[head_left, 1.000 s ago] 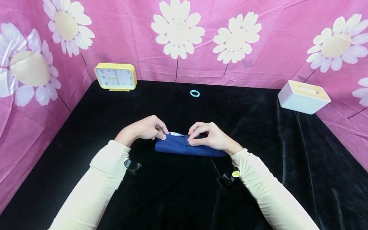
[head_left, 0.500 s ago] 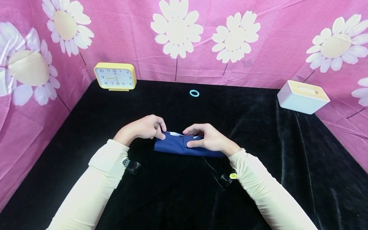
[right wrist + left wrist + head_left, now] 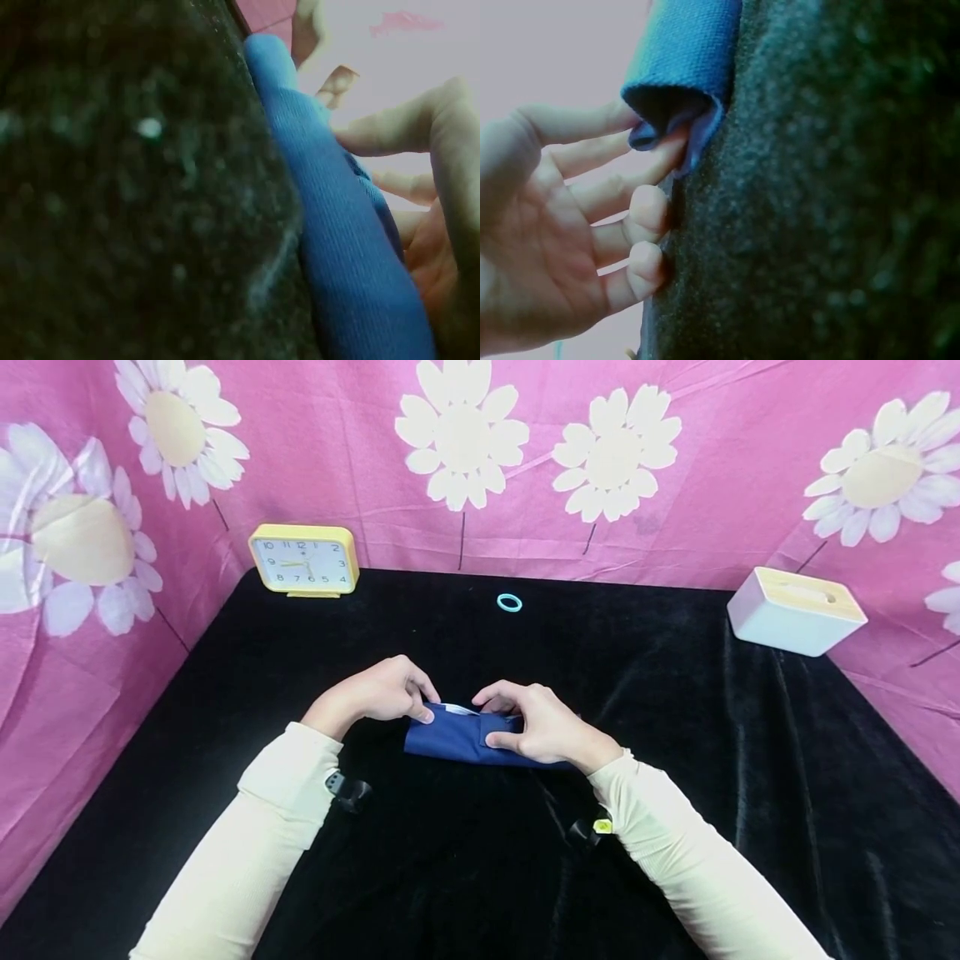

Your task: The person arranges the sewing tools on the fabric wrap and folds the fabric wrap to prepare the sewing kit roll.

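Note:
A dark blue cloth roll (image 3: 444, 740), like a folded fabric pouch, lies lengthwise on the black table cover. A small square flap (image 3: 492, 725) sits near its middle, and a white strip (image 3: 459, 710) shows along its far edge. My left hand (image 3: 384, 689) pinches the roll's left end between thumb and fingers. In the left wrist view that end of the blue cloth (image 3: 686, 49) is hollow, with a fingertip inside the fold. My right hand (image 3: 542, 725) holds the roll beside the flap, thumb on the near side and fingers over the far edge, partly hiding its right end.
Behind the hands lies a light blue ring (image 3: 509, 602). A yellow clock (image 3: 303, 560) stands at the back left, and a white tissue box with a wooden lid (image 3: 797, 612) at the back right. A pink flowered cloth (image 3: 540, 539) hangs behind the black table cover (image 3: 465, 868).
My right hand's fingers have spread from a closer pinch at the flap, the forefinger shifting left along the far edge. My left hand stays at the left end.

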`<state>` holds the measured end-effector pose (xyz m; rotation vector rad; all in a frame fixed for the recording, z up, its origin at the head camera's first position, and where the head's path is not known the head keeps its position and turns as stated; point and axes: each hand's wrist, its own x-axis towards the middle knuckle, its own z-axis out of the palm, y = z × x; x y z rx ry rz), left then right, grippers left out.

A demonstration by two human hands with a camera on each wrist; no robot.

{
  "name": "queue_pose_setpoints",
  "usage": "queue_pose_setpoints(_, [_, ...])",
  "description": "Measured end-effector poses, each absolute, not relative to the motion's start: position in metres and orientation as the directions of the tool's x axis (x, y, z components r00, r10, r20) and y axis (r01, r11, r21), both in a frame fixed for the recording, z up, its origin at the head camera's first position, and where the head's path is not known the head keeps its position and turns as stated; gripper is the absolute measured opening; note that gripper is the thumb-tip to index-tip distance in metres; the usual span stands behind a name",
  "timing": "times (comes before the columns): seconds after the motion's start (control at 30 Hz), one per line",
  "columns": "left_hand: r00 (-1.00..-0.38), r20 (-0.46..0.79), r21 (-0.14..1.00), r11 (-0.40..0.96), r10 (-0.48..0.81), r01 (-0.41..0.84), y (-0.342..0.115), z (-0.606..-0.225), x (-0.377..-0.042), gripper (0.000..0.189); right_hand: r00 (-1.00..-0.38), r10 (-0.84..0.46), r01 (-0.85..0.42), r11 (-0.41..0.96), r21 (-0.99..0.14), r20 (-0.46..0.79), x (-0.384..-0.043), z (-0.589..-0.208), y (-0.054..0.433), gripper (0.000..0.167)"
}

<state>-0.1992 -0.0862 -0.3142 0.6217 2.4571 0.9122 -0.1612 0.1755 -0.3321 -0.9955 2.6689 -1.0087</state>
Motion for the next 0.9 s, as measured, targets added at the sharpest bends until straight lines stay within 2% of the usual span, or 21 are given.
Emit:
queue_pose_setpoints(0.37, [-0.817,-0.258,0.685,0.693,0.516,0.222,-0.083,-0.314,-0.197,0.018,-0.762,-0.630,-0.621,0.650,-0.438,0.146,-0.147,-0.326,0.163,0.040])
queue_pose_setpoints(0.67, [-0.818,-0.244,0.698,0.680,0.520,0.225,-0.084,-0.314,-0.197,0.017,-0.786,-0.601,-0.590,0.657,-0.468,0.147,-0.145,-0.326,0.159,0.038])
queue_pose_setpoints(0.9, [-0.812,-0.258,0.706,0.676,0.523,0.211,-0.086,-0.315,-0.197,0.017,-0.768,-0.621,-0.583,0.573,-0.577,0.159,-0.157,-0.339,0.175,0.037])
